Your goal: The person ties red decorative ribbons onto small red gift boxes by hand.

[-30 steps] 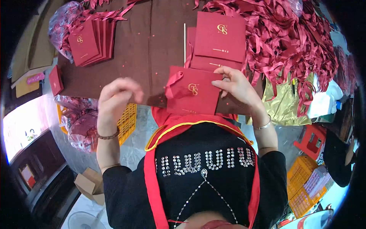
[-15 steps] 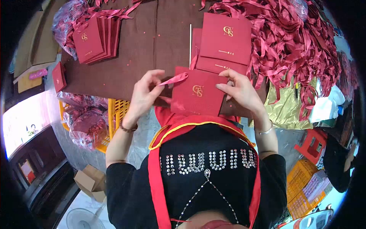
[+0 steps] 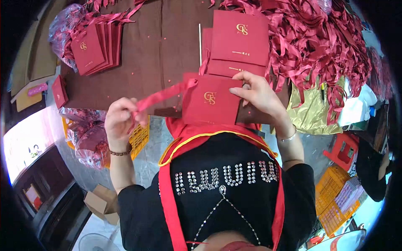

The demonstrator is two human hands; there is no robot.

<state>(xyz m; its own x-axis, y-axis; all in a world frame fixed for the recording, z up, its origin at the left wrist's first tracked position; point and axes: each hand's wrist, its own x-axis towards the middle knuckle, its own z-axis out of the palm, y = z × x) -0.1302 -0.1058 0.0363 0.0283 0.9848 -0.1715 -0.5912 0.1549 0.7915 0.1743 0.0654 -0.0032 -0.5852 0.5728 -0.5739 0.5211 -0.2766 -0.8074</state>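
A red gift bag (image 3: 209,104) with gold lettering lies flat at the table's near edge. My right hand (image 3: 255,92) grips its right side, thumb on top. From a hole near the bag's upper left corner runs a red ribbon (image 3: 163,94), stretched out to the left. My left hand (image 3: 125,117) is closed around the far part of that ribbon, out beyond the table edge. Just behind the bag, more red gift bags (image 3: 239,42) lie stacked and overlapping.
At the upper left stands a fanned row of red bags (image 3: 94,48) beside a plastic-wrapped bundle (image 3: 65,31). A large heap of red ribbons (image 3: 318,46) covers the right side, above gold wrapping (image 3: 312,108). A yellow crate (image 3: 140,136) stands below the table.
My left hand has moved left and down, drawing the ribbon out long from the bag. My right hand still holds the bag's right side.
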